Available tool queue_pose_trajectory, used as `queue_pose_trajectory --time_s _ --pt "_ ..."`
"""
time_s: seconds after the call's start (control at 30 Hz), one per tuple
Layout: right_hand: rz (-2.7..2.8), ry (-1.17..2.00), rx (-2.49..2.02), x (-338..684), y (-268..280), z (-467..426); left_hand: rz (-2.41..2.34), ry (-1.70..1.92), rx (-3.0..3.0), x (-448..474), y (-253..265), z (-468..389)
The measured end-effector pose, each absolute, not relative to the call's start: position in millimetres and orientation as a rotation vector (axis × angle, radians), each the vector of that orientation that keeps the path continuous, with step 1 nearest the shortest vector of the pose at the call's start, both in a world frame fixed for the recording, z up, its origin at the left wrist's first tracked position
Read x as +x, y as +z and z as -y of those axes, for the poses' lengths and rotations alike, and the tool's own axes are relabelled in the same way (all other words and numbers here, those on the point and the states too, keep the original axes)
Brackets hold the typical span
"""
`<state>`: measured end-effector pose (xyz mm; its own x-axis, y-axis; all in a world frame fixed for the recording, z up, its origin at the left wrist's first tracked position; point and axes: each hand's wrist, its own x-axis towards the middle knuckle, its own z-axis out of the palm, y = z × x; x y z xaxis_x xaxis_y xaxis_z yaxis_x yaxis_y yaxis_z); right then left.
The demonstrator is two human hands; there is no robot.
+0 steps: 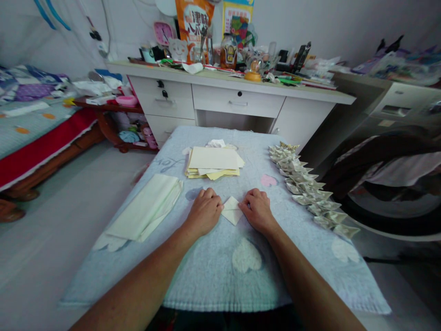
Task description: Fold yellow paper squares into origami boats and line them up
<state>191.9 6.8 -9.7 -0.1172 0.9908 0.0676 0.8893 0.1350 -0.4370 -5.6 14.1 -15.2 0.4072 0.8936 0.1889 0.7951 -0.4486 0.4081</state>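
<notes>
A small cream sheet of paper, folded into a diamond (233, 212), lies on the cloth-covered table between my hands. My left hand (206, 210) has its fingers curled at the left corner of the folded paper. At the opposite corner, my right hand (256, 208) grips the edge with bent fingers. Beyond them sits a stack of cream and yellow paper sheets (214, 159). To the left rests a larger pile of pale folded paper (148, 209). Rows of folded paper boats (306, 186) line the table's right side.
The table wears a light blue cloth (206, 276) with heart patterns. Behind it stands a white desk (237, 99), its top crowded with a jar (228, 51), bags and small items. A washing machine (396, 105) is at the right, a bed (41, 124) at the left.
</notes>
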Motion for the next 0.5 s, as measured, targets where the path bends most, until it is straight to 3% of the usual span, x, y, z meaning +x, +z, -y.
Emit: queue_pose_trajectory --time_s 0.5 --pt "2.046 0.326 -1.892 187.0 -11.0 -6.1 -1.611 0.504 2.403 -0.8 -12.2 -12.0"
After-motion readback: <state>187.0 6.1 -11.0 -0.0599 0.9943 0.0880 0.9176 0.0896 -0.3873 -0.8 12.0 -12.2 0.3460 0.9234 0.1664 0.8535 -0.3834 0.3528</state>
